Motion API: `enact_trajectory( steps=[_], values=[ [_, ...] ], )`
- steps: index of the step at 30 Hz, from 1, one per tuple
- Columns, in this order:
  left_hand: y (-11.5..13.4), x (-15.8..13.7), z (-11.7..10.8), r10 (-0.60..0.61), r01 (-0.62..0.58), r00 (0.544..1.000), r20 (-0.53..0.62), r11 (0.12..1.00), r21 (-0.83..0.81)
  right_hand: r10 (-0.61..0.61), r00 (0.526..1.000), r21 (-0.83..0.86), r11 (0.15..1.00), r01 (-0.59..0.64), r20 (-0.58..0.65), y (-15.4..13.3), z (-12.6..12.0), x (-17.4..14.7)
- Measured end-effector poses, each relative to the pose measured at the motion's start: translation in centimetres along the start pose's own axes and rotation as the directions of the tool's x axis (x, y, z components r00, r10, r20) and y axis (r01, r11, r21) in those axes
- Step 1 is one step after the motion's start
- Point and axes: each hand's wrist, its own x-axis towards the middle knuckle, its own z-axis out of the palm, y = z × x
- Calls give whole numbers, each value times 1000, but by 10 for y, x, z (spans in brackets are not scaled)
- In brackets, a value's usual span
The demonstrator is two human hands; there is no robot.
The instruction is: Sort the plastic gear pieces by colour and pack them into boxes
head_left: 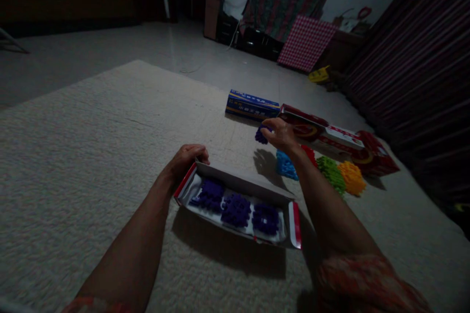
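My right hand [281, 133] pinches a dark purple interlocking block [262, 134] above the carpet, beyond the open box. My left hand [189, 156] is curled at the far left corner of an open cardboard box [296, 225] with red edges and a pale inside, apparently gripping its wall; some fingers are hidden. In the box lie purple blocks in a row, at the left [211, 194], middle [236, 209] and right [266, 218]. Beside my right forearm sit a blue block stack [286, 165], a red one [309, 154] partly hidden, a green one [331, 174] and an orange one [352, 178].
Behind the blocks, a long blue box [251, 105] and red-and-white boxes [323, 132] lie end to end on the cream carpet [110, 156]. Farther back stand a cloth-covered cabinet [282, 2] and a yellow object [318, 75] on the floor. A striped curtain [414, 49] hangs at right.
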Motion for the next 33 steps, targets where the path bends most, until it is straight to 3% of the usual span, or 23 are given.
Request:
enact_trajectory(
  steps=[2, 4, 6, 8, 10, 11, 16, 21, 27, 33],
  values=[
    [-2, 1, -2, 13, -13, 1000, 14, 1000, 9, -148, 989, 164, 975, 151, -31, -26, -15, -15],
    [-3, 2, -3, 25, -25, 999, 32, 999, 25, -304, 950, 283, 919, 273, 74, -58, -32, -35],
    [-2, 2, -3, 24, -26, 999, 39, 999, 32, -476, 844, 374, 850, 371, 245, -89, -44, -57],
    [-2, 1, -2, 18, -19, 999, 36, 1000, 21, -575, 705, 405, 811, 422, 416, -114, -46, -77],
    [0, 1, 0, 20, -20, 999, 31, 1000, 1, -589, 603, 369, 808, 460, 538, -132, -41, -93],
    [0, 1, 1, 26, -26, 999, 28, 1000, -4, -577, 580, 337, 813, 475, 575, -137, -37, -99],
    [2, 2, 2, 43, -43, 998, 39, 999, -8, -509, 580, 177, 828, 533, 635, -144, -20, -116],
    [0, 4, 1, 20, -19, 999, 44, 999, -29, -521, 605, 110, 805, 583, 603, -148, -14, -116],
    [-3, 6, -2, 33, -31, 998, 62, 999, -24, -550, 505, -19, 663, 748, 665, -168, -4, -113],
    [-6, 8, -4, 40, -39, 997, 71, 999, -13, -580, 482, -112, 558, 822, 657, -165, 12, -111]
  ],
)
